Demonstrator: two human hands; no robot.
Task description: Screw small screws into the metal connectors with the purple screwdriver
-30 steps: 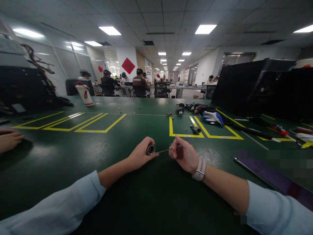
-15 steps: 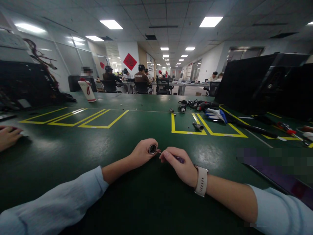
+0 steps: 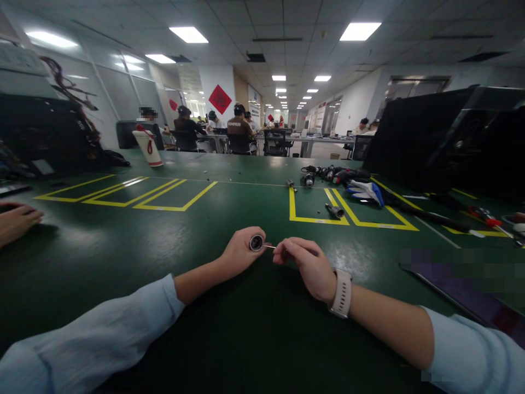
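My left hand (image 3: 238,253) is closed around a round metal connector (image 3: 256,243), its dark open end facing me. Fingers of my right hand (image 3: 314,269) pinch a small screwdriver (image 3: 269,247). Its thin shaft points left and meets the connector's side; whether the tip sits in a screw there is too small to tell. The screwdriver's handle is mostly hidden behind my fingers. Both hands are just above the green table (image 3: 229,339).
Another metal connector (image 3: 335,211) lies in a yellow-taped box, with a small metal part (image 3: 290,184) farther back. Behind are cables (image 3: 326,174) and a blue-white glove (image 3: 365,192). A screwdriver (image 3: 484,216) lies right. Another person's hand (image 3: 18,221) rests at left.
My right hand has moved slightly right and changed its hold, its fingers straighter and the purple handle now mostly hidden. My left hand keeps the connector, its open end turned slightly. The view has shifted a little.
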